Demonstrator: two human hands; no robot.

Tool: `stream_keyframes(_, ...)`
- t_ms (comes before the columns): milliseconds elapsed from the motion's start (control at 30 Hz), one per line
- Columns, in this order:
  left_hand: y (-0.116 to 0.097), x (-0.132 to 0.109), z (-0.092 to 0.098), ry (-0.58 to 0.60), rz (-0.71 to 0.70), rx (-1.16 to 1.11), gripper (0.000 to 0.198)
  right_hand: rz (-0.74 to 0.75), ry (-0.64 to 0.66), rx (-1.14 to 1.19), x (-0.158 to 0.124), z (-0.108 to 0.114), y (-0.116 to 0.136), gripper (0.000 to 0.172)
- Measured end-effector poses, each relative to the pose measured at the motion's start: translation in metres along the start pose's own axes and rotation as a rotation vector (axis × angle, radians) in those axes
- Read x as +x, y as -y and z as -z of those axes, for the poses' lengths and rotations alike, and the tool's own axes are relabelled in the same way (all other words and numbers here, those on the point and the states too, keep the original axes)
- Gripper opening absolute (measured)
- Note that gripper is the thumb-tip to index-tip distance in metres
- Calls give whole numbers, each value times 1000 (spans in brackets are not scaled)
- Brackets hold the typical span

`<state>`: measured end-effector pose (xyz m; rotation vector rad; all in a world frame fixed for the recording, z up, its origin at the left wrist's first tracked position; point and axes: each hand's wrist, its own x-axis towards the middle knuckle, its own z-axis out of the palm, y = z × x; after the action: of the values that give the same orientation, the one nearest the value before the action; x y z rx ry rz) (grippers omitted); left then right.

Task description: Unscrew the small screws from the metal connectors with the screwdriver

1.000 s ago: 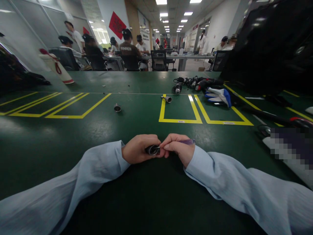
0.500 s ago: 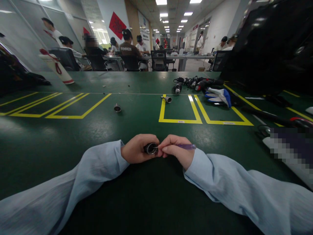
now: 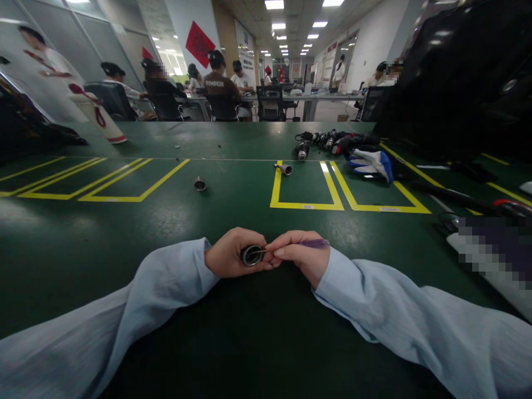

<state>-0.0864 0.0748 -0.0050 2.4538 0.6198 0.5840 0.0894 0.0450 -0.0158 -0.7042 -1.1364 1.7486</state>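
My left hand [image 3: 233, 252] is closed around a dark round hollow part with a metal rim [image 3: 251, 255], its opening turned towards me. Between the fingers of my right hand [image 3: 297, 252] is a screwdriver with a clear purple handle [image 3: 315, 243]. Its thin shaft points left, and the tip reaches into the opening of the part. What the tip touches inside I cannot make out. Farther up the green table lie a small metal cup-shaped part [image 3: 200, 183] and a metal piece with a narrow stem [image 3: 283, 169].
Yellow tape outlines [image 3: 307, 205] mark the green table [image 3: 233, 210]. Dark cabled parts [image 3: 320, 141] and a blue-and-white glove [image 3: 371, 165] lie at the back right. A white bottle-shaped object [image 3: 100, 116] stands far left. Several people sit at desks beyond.
The hollow part in my left hand has tilted and shifted slightly left, showing more of its opening. The screwdriver has moved left with it. A person at far left has moved left.
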Motion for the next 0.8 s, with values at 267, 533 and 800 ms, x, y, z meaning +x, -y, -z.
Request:
stream_keyframes(267,-4,2,2,4,24,-48,19,243,55,-359,-10,-7,3,10)
stream_keyframes(533,-4,1,-1,15,44,158,12,521,2,-834,-15,-5,0,13)
stream_keyframes(800,-4,-1,-2,-28,78,229,15,3,-126,-294,-6,-8,9,9)
